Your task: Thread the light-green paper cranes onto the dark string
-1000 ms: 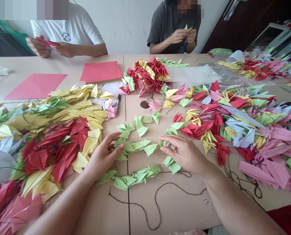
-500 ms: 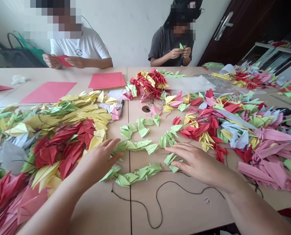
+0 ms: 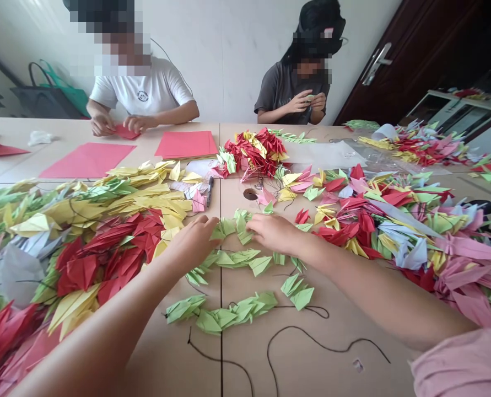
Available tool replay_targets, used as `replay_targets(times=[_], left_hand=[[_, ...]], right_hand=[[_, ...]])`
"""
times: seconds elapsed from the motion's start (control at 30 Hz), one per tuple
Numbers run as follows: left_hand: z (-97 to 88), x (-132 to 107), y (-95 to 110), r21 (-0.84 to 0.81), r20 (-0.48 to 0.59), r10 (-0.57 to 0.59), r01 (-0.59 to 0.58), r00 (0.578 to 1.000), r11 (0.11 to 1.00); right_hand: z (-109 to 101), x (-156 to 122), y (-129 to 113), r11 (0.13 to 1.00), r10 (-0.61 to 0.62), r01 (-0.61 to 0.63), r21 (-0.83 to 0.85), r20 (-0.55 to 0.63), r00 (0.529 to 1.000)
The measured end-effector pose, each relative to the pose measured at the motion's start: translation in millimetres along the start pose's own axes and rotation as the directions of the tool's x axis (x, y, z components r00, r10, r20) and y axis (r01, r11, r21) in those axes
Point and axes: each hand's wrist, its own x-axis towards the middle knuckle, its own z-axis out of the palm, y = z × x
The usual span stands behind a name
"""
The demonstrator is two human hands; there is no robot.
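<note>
My left hand (image 3: 198, 241) reaches to the far row of folded green paper pieces (image 3: 227, 226), its fingers bent together at the row's left end. Opposite it, my right hand (image 3: 275, 232) has its fingers curled down against the right end of that row, by a green piece (image 3: 242, 227). Both hands' fingertips are partly hidden. Nearer to me lies a middle row of green pieces (image 3: 237, 258), threaded on dark cord. Closest is another green strand (image 3: 237, 314), with loose black cord (image 3: 307, 329) curving below it.
Heaps of coloured folded paper lie left (image 3: 104, 242) and right (image 3: 398, 220). A red-and-yellow bundle (image 3: 255, 151), a red paper stack (image 3: 187, 144), a pen (image 3: 210, 192) and a round table hole (image 3: 250, 194) are farther back. Two people sit across the table.
Both my hands have moved farther from me and closer together, from the middle row to the far row, and their fingers have bent in. The co-worker at left has lowered the red paper.
</note>
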Motion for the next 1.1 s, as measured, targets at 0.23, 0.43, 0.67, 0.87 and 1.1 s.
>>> replay_targets(times=[0.23,0.43,0.67,0.87,1.1], left_hand=[[-11.0,-14.6,11.6,0.028,-0.079,-0.05,0.052,0.996,0.998],[-11.2,-85.9,7.5,-0.184,-0.111,0.247,-0.264,0.963,0.947],[20.2,-112.5,19.2,-0.147,-0.124,0.433,-0.448,0.893,0.882],[45.1,-110.7,32.0,-0.168,-0.09,0.442,-0.451,0.892,0.876],[47.4,-114.4,29.1,-0.203,-0.081,0.408,-0.415,0.91,0.887]], right_hand=[[-12.0,-15.5,1.6,0.997,0.08,-0.077,0.03,-0.109,0.991],[-34.4,-113.6,12.6,0.976,0.055,-0.048,0.211,-0.025,0.998],[3.3,-165.9,8.5,0.972,0.067,-0.084,0.221,0.082,0.994],[29.0,-160.3,-1.1,0.985,0.093,-0.085,0.153,-0.049,0.994],[30.8,-164.3,-9.5,0.965,0.077,-0.061,0.254,-0.055,0.996]])
